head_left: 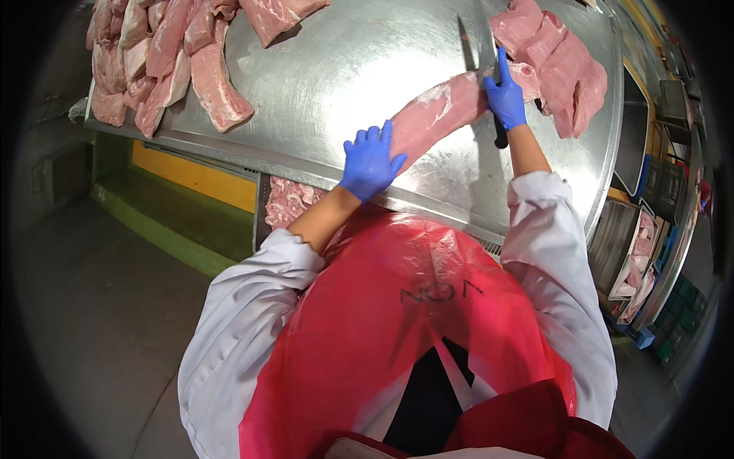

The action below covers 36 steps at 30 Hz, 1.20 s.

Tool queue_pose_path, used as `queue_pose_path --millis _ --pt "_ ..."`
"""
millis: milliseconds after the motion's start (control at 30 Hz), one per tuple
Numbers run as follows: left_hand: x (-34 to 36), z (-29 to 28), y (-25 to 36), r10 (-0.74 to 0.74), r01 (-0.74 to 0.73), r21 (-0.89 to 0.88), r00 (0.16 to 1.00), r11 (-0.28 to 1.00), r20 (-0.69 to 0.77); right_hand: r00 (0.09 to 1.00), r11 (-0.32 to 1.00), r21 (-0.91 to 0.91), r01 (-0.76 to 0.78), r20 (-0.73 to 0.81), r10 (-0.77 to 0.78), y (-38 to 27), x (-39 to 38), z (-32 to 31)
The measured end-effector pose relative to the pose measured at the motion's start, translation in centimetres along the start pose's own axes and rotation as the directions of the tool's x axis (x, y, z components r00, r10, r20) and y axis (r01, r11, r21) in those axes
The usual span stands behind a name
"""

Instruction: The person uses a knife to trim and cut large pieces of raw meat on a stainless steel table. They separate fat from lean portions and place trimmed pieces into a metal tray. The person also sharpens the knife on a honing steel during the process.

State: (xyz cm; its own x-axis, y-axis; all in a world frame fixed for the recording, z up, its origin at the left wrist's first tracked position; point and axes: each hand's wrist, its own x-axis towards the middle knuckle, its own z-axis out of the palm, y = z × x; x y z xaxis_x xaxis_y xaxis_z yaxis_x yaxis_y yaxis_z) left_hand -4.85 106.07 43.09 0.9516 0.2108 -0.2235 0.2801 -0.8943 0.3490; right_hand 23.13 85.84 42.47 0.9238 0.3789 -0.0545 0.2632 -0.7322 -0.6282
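A long, pale pink meat loin [437, 118] lies slantwise on the steel table. At its left end rests my left hand [368, 164], blue-gloved, fingers stretched out and thumb spread, pressing against the meat. My right hand [506, 101], also gloved in blue, is at the loin's right end. It is closed round a knife [501, 136], the index finger stretched forward. The black handle sticks out below the palm, and the narrow blade points away across the table. Cut pieces of meat [562, 65] lie just right of that hand.
Many long meat strips [164, 57] are heaped at the table's far left, with one more piece [279, 15] beside them. A tray of meat trimmings [287, 200] sits below the near edge of the steel table [306, 92]. Crates holding meat [638, 252] stand at the right.
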Motion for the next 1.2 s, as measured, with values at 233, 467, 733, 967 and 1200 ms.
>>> queue_pose_path --millis 233,467,733,967,1200 --pt "-0.3 -2.0 -5.0 0.064 -0.097 -0.118 0.964 0.988 -0.257 0.928 0.941 0.181 -0.288 0.296 0.227 -5.4 -6.3 1.7" --pt "0.9 -4.5 -9.0 -0.079 -0.071 -0.334 0.906 0.94 -0.416 0.836 0.868 0.183 -0.462 0.418 0.356 -8.7 -15.0 -1.2" --pt "5.0 -7.6 -10.4 -0.022 -0.218 -0.353 0.825 0.91 -0.565 0.804 0.836 0.2 -0.511 0.456 0.382 -11.1 -17.6 -0.5" --pt "13.2 -4.3 -5.1 -0.059 -0.313 -0.547 0.828 0.777 -0.557 0.729 0.705 0.35 -0.617 0.592 0.344 -11.4 -27.5 -7.3" --pt "18.2 0.0 4.8 0.145 -0.142 -0.177 0.989 0.974 0.002 0.878 0.682 0.575 -0.452 0.151 0.454 -7.3 -19.8 -4.3"
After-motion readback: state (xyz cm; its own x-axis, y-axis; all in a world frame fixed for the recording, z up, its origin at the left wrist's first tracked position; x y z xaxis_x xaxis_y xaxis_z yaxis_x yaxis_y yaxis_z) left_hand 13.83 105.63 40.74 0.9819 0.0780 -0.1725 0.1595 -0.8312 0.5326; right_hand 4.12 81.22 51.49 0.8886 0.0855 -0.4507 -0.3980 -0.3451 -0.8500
